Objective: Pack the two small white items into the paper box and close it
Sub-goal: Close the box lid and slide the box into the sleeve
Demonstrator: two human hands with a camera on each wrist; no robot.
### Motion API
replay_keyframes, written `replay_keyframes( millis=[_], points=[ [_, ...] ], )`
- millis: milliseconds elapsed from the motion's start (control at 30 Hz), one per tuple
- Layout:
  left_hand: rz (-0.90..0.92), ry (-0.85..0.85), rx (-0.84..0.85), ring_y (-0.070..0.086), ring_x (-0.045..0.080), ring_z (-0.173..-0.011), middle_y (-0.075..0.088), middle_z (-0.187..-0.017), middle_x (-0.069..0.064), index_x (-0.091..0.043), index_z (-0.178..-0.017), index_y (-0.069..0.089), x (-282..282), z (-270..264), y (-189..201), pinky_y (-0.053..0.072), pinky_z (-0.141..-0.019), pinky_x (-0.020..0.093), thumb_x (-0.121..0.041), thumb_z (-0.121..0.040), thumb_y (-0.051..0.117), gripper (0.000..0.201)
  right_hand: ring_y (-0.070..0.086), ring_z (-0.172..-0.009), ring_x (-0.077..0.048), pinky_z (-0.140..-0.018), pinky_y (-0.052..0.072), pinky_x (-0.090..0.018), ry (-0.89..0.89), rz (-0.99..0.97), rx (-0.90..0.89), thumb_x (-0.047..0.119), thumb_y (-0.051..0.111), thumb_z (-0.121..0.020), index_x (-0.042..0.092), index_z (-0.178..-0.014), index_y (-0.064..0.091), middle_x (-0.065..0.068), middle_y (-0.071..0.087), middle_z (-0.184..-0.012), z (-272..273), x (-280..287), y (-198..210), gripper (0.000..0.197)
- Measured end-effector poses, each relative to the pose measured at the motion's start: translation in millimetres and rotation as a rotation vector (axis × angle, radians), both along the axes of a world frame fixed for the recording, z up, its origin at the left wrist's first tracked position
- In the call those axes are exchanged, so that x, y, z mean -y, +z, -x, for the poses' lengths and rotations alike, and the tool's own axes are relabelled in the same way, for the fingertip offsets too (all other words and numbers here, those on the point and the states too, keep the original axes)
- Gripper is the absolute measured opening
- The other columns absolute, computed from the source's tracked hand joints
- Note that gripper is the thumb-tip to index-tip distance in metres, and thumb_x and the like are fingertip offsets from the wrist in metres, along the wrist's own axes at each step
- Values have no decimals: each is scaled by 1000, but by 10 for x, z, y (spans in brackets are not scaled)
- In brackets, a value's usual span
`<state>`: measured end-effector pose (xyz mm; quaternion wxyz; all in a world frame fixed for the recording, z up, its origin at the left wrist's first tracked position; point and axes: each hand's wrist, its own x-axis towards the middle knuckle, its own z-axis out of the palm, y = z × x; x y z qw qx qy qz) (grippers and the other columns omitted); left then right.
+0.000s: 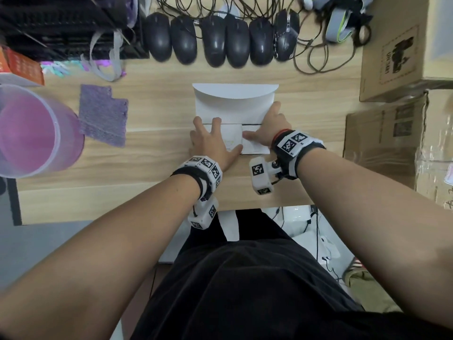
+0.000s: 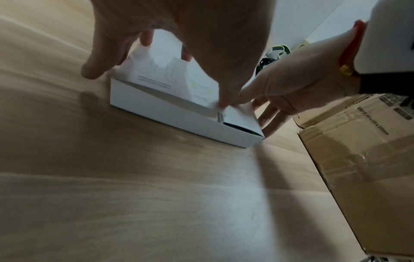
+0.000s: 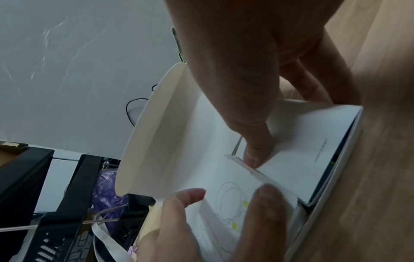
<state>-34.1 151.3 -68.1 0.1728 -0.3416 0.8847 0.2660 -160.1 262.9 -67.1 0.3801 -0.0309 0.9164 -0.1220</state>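
A white paper box (image 2: 179,120) lies on the wooden table, its rounded lid (image 1: 232,104) folded back away from me. Two small white items sit in it side by side. My left hand (image 1: 213,141) spans the left item (image 2: 170,76), printed with line drawings. Fingers hook its raised far edge and the thumb presses its near right corner. My right hand (image 1: 267,126) presses its thumb on the right item (image 3: 298,150). Its fingers (image 3: 313,85) lie outside the box's right wall. What lies under the items is hidden.
A row of black computer mice (image 1: 215,40) with tangled cables lines the far edge. A purple cloth (image 1: 103,114) and a pink translucent tub (image 1: 31,131) lie to the left. Cardboard boxes (image 1: 382,143) stand close on the right. The table's near edge (image 1: 122,212) is just below my wrists.
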Motion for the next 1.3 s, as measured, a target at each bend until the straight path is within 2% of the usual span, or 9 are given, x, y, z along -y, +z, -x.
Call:
replay_keyframes(
  millis=[333, 567, 767, 867, 967, 1033, 1167, 1233, 1300],
  points=[
    [107, 45, 154, 34, 42, -124, 16, -148, 12, -21, -129, 29, -168, 108, 8, 49, -85, 52, -58, -66, 69, 83, 58, -111, -36, -76, 42, -36, 37, -19, -3, 47, 81, -74, 9, -138, 22, -15, 50, -129, 7, 3, 47, 95],
    [115, 47, 184, 27, 46, -130, 11, -151, 13, -20, -132, 24, -195, 150, -56, 49, -85, 56, -60, -70, 67, 85, 59, -111, -35, -87, 48, -42, 38, -31, 5, 49, 82, -72, 10, -137, 25, -14, 51, -128, 12, 21, 60, 94],
    [80, 107, 149, 25, 43, -134, 11, -152, 12, -23, -134, 26, -203, 155, -61, 47, -90, 60, -50, -79, 71, 76, 59, -109, -35, -83, 47, -40, 45, -26, 19, 48, 81, -73, 10, -136, 26, -14, 50, -128, 29, 9, 86, 92],
    [26, 153, 73, 38, 39, -126, 14, -151, 13, -19, -138, 28, -127, 127, -59, 49, -87, 48, -42, -76, 81, 85, 59, -109, -35, -84, 48, -41, 49, -28, 21, 49, 81, -73, 10, -138, 25, -14, 50, -128, 36, 12, 91, 94],
    [-14, 195, 19, 42, 37, -123, 21, -146, 15, -13, -141, 27, -33, 131, -75, 41, -75, 35, -39, -71, 86, 95, 59, -110, -35, -87, 49, -43, 44, -20, 24, 49, 82, -72, 10, -139, 24, -13, 49, -129, 46, 9, 62, 97],
    [-13, 191, 25, 42, 35, -123, 26, -142, 15, -11, -143, 25, 22, 139, -92, 42, -78, 35, -42, -66, 89, 105, 58, -111, -35, -87, 50, -44, 38, 1, 26, 49, 84, -70, 10, -141, 23, -12, 47, -130, 51, -3, 38, 101],
    [-65, 127, 54, 35, 33, -126, 27, -142, 13, -14, -145, 17, 141, 142, -122, 41, -103, 41, -53, -55, 91, 123, 55, -112, -27, -82, 45, -35, -20, 148, 16, 45, 87, -67, 13, -142, 27, -7, 45, -132, 51, -89, -28, 101],
    [-68, 29, 91, 31, 32, -127, 24, -143, 13, -19, -144, 10, 187, 93, -113, 41, -102, 41, -57, -45, 93, 135, 55, -111, -24, -86, 46, -33, -66, 230, -12, 41, 88, -66, 15, -135, 37, -6, 48, -127, 39, -149, -65, 89],
    [-13, -104, 131, 32, 34, -127, 23, -142, 16, -23, -141, 6, 206, 19, -108, 48, -92, 45, -51, -42, 96, 137, 56, -107, -23, -90, 48, -36, -97, 299, -51, 37, 86, -68, 16, -128, 46, -6, 53, -122, 12, -203, -84, 76]
  ],
)
